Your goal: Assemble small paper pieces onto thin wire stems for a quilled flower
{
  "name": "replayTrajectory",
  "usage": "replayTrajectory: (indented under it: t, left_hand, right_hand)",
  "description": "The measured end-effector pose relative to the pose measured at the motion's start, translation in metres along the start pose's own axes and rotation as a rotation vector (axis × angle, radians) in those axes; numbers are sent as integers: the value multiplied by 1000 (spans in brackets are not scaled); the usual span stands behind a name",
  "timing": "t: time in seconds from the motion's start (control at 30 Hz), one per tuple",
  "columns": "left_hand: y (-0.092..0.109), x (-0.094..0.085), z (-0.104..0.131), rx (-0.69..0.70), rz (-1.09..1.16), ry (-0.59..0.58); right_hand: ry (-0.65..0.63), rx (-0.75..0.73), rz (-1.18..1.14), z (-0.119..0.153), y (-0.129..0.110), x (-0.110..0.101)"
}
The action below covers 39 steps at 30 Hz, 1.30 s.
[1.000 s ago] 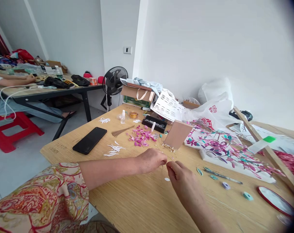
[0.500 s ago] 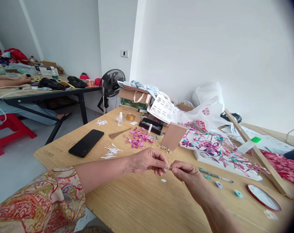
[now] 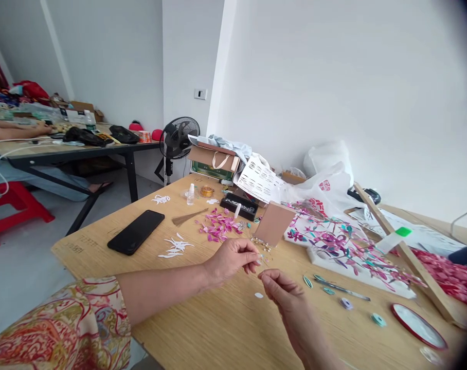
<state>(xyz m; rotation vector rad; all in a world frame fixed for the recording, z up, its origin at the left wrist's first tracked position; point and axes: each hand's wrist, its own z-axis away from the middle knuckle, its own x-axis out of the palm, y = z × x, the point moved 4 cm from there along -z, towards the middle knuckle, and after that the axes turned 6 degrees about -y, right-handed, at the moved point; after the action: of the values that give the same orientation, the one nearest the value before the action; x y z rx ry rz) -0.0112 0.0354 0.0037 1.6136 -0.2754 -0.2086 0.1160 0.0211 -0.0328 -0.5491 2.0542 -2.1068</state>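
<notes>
Two bare hands meet over the wooden table (image 3: 214, 321), close together, fingertips slightly apart. Left hand (image 3: 231, 260): thumb and index finger pinch a small pale piece (image 3: 260, 258), its shape too small to resolve; other fingers curled beneath. Right hand (image 3: 285, 292): thumb and index finger pressed together, just below and to the right of the left fingertips; cannot tell whether anything thin lies between them. A white disc (image 3: 258, 295) lies flat on the table, just beside the right hand. Beyond the left hand: loose pink petals (image 3: 219, 225), with beads (image 3: 265, 245) near the foot of an upright, tilted brown block (image 3: 274, 224). Left of the petals: white slivers (image 3: 175, 246), then a black phone (image 3: 136, 232). Farther back: a small clear bottle (image 3: 190, 195) and a black tray (image 3: 239, 205). Right side: pink and teal flower sprays (image 3: 345, 241) on white padding (image 3: 360, 272); nearer, tweezers (image 3: 343, 288), green leaf shapes (image 3: 328, 291), two small spools (image 3: 378, 319) and a red-rimmed dish (image 3: 418, 326). At a separate table, far left, a person's hands (image 3: 42, 128) are visible.
</notes>
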Motion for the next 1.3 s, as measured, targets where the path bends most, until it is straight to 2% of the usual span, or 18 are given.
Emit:
replayTrajectory:
  t: [0.1, 0.23, 0.37, 0.43, 0.5, 0.6, 0.67, 0.73, 0.8, 0.93, 1.03, 1.13, 1.3]
  left_hand:
    - [2, -2, -1, 27, -278, 1]
    - [8, 0, 0, 171, -674, -54]
    - [10, 8, -1, 309, -996, -178]
    - [9, 12, -2, 332, -1073, -263]
    - [8, 15, -1, 280, -1003, -354]
    - [6, 17, 1, 54, -608, -513]
    - [5, 18, 4, -91, -294, -558]
    - [6, 16, 7, -153, -56, -523]
    - [6, 14, 8, -148, 103, -445]
    - [1, 9, 5, -110, 267, -278]
    - [-2, 4, 0, -68, 232, -148]
    - [0, 0, -2, -31, -6, -80]
    - [15, 1, 0, 113, -509, -187]
  right_hand:
    - [72, -131, 412, 2, -9, -8]
    - [155, -277, 981, 13, -24, -7]
    - [122, -297, 1282, 21, -38, 3]
    - [79, -332, 1283, 21, -47, 5]
    - [6, -347, 1202, 17, -56, 3]
    - [-112, -236, 963, 6, -59, -8]
    - [-161, -119, 742, -1, -53, -17]
    - [-187, -49, 524, -6, -43, -22]
    - [-185, -43, 356, -8, -31, -23]
    - [-126, -89, 229, -6, -10, -14]
    - [-61, -116, 338, 0, -3, -5]
    - [18, -197, 621, 10, -10, 1]
    - [23, -373, 1198, 29, -36, 7]
